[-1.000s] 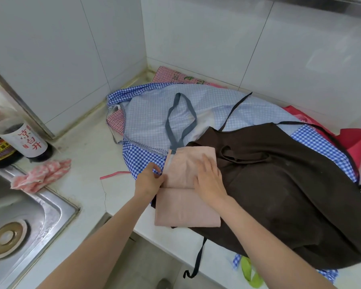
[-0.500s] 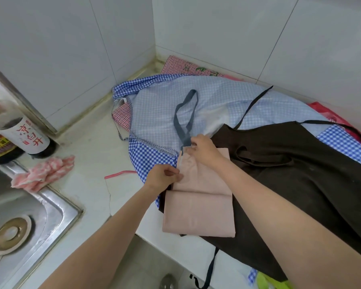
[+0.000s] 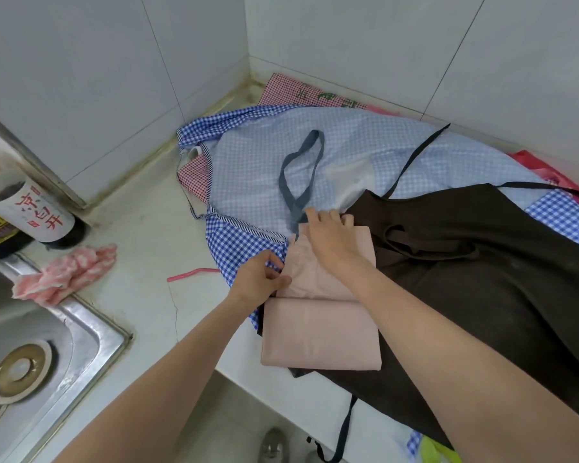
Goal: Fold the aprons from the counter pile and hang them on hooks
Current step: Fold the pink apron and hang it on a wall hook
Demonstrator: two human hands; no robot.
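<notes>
A left hand pinches the folded pink apron's nine-o'clock edge while the right hand presses flat at twelve, where shifting piled aprons could undo the fold.

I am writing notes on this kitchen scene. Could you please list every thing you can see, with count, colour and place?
folded apron: 1, pink, counter front, on brown apron
brown apron: 1, dark brown, right
checked apron: 1, blue-white, under both
grey strap loop: 1, on checked apron
red checked cloth: 1, corner, beneath
rag: 1, pink-white, beside sink
sink: 1, steel, left
bottles: 2, dark, far left
left hand: fingers pinch folded apron's edge
right hand: flat on its top
</notes>
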